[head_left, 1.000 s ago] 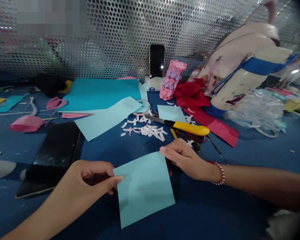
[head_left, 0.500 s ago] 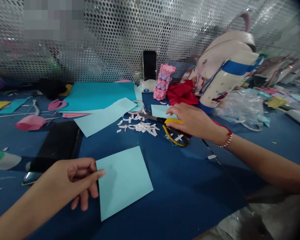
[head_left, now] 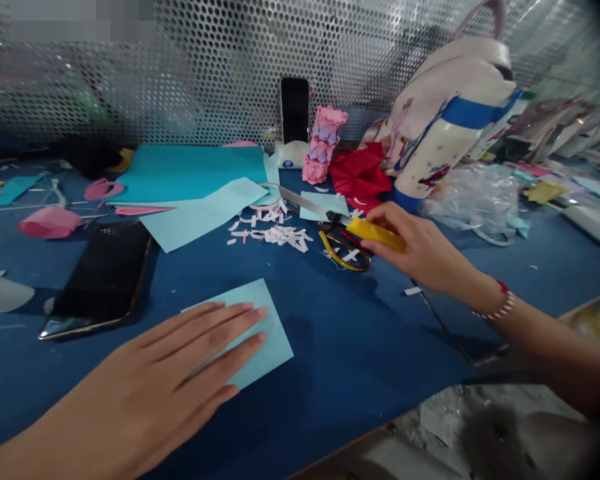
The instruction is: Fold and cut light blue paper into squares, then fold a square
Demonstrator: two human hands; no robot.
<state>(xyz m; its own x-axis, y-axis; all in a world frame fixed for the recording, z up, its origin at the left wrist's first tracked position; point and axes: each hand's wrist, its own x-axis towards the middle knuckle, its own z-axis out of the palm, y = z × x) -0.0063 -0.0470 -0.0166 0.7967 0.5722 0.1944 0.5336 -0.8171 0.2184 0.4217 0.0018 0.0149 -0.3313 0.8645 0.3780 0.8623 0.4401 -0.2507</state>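
Observation:
My left hand (head_left: 170, 373) lies flat with its fingers stretched out on a light blue paper square (head_left: 273, 333) on the blue table (head_left: 360, 333). My right hand (head_left: 420, 250) is closed around the yellow handle of a utility knife (head_left: 375, 232), lifted a little off the table. The knife's metal blade (head_left: 303, 202) points left toward a small blue paper piece (head_left: 325, 203). Yellow-handled scissors (head_left: 345, 250) lie just left of that hand, beside a scatter of white paper scraps (head_left: 275, 233).
A black phone (head_left: 103, 277) lies left of my left hand. Large teal paper sheets (head_left: 190, 173) sit behind, with pink paper pieces (head_left: 50, 221) at far left. A pink folded paper tower (head_left: 323, 143), red paper (head_left: 360, 173), an upright phone (head_left: 295, 110), a white bag (head_left: 455, 127) and crumpled plastic (head_left: 475, 197) stand along the perforated back wall.
My left hand went from pinching the blue square's edge to lying flat on it. My right hand left the square, reached to the yellow knife and picked it up.

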